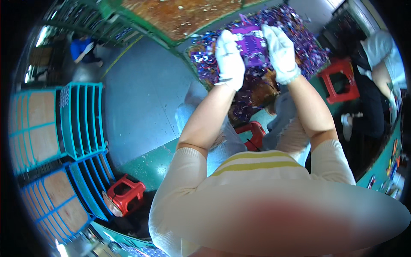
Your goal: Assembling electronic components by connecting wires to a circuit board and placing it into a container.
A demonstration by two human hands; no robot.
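Note:
Both my hands wear white gloves and reach out over a heap of shiny purple and multicoloured scraps (308, 49). Between them is a flat purple piece with cut-outs (252, 53) and pale, glinting spots. My left hand (230, 62) grips its left edge, fingers pointing away from me. On its right edge my right hand (281, 53) has hold of it, with bent fingers. The gloves hide the piece's side edges, and I cannot make out its exact kind. It is held above the scraps, which spread on a worn brown surface (263, 92).
A green-framed table with a brown top (180, 15) stands beyond the heap. Red plastic stools (342, 81) are around me. Turquoise racks (81, 122) and a blue rack (87, 182) stand at left. One person (381, 81) sits at right; another (83, 49) is far left.

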